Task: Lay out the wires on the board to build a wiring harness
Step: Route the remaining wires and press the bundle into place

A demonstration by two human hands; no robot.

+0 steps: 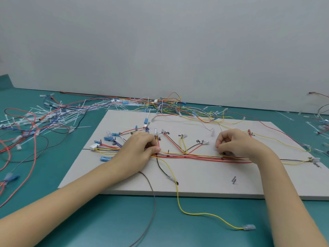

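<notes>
Right now I see both of my hands down on the white board, which lies flat on the green table. My left hand sits toward the left-middle of the board, fingers curled, with thumb and fingertips pinched on the bundle of wires where a red and yellow pair climbs toward a clear-capped end. My right hand is further right on the same run, fingers curled under and pressing at the bundle; whether it actually grips a strand I cannot tell, since the fingertips hide it.

The bundle runs left to right across the middle of the board, mostly red with white, yellow and black strands. Short branches fan off toward the far side, each ending beside a handwritten mark. At the left end a white plug gathers several strands, with blue-capped ends just beside it. A long yellow wire drops off the near edge of the board and loops across the table to a clear connector. A grey wire also trails off the near edge.

Beyond the board's far left corner lies a loose heap of white cable ties mixed with red, blue and black wires. More tangled wires sit along the far edge against the grey wall.
</notes>
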